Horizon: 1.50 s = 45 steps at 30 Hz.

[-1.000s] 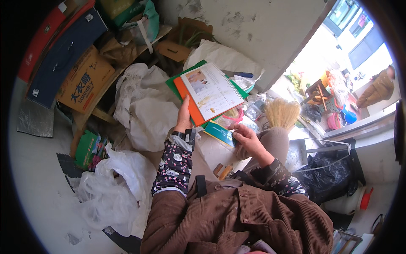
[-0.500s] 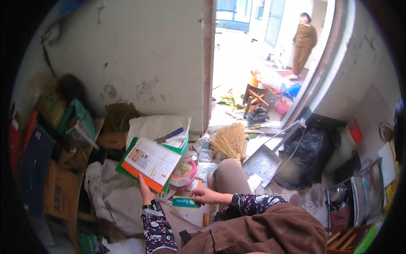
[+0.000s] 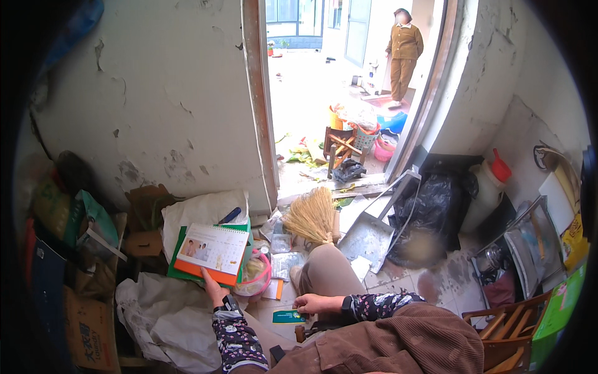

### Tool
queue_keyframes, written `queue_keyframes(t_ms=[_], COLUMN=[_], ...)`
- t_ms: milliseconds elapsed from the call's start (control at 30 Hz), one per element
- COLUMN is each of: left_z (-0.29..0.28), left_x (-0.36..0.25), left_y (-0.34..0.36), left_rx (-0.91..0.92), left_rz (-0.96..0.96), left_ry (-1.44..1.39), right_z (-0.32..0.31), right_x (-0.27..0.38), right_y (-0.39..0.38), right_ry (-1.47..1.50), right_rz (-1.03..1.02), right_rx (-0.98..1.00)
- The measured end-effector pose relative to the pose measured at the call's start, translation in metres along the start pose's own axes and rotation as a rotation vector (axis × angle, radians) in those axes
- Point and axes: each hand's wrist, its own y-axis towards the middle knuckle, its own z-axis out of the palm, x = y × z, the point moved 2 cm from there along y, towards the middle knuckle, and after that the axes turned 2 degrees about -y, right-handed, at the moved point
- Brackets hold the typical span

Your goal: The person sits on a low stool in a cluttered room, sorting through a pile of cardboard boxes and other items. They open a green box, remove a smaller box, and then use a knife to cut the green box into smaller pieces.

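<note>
My left hand (image 3: 215, 290) is closed on the lower edge of a spiral-bound desk calendar (image 3: 215, 250), which has an orange base and a white page with a picture. A green board or folder (image 3: 177, 270) lies under the calendar, partly covered by it. Between the fingers of my right hand (image 3: 309, 304) is a small green card (image 3: 288, 316), held low by my knee. A pink-rimmed basket (image 3: 266, 275) stands just right of the calendar. Beside it on the floor is a white and orange paper (image 3: 274, 289).
A straw broom (image 3: 313, 215) and a metal dustpan (image 3: 367, 240) lie ahead, near the doorway. Black plastic bags (image 3: 433, 212) stand at the right. White sacking (image 3: 165, 318) and cardboard boxes (image 3: 90, 324) crowd the left. Outside, a person in brown (image 3: 406, 47) stands beyond a folding stool (image 3: 341, 146).
The view has turned, so the doorway and clutter sit further left. In the picture the calendar has shifted left and slightly down. Both hands keep their holds.
</note>
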Motion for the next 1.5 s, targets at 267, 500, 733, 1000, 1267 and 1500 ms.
queue_keyframes(t_ms=[267,500,733,1000,1267,1500], left_z=[0.008,-0.002,-0.023,-0.028,-0.054,-0.068], left_x=[-0.022,-0.009,0.003,-0.003,0.003,0.005], left_y=[-0.009,0.015,0.031,0.028,0.039,0.043], left_rx=[0.234,-0.018,-0.298,-0.404,-0.451,-0.426], left_rz=[-0.068,0.078,0.177,0.264,0.251,0.021], left_ry=[-0.103,0.014,0.335,0.730,0.966,0.439], right_z=[-0.001,0.005,0.001,-0.002,-0.002,0.000], right_x=[-0.007,-0.008,-0.007,-0.002,0.009,0.004], right_y=[0.003,0.002,0.001,0.006,0.006,0.013], right_ry=[-0.084,0.038,0.036,0.122,0.192,0.198], right_rz=[-0.100,0.004,0.031,0.009,0.004,-0.001], right_rx=[-0.033,-0.011,-0.025,-0.006,0.031,0.032])
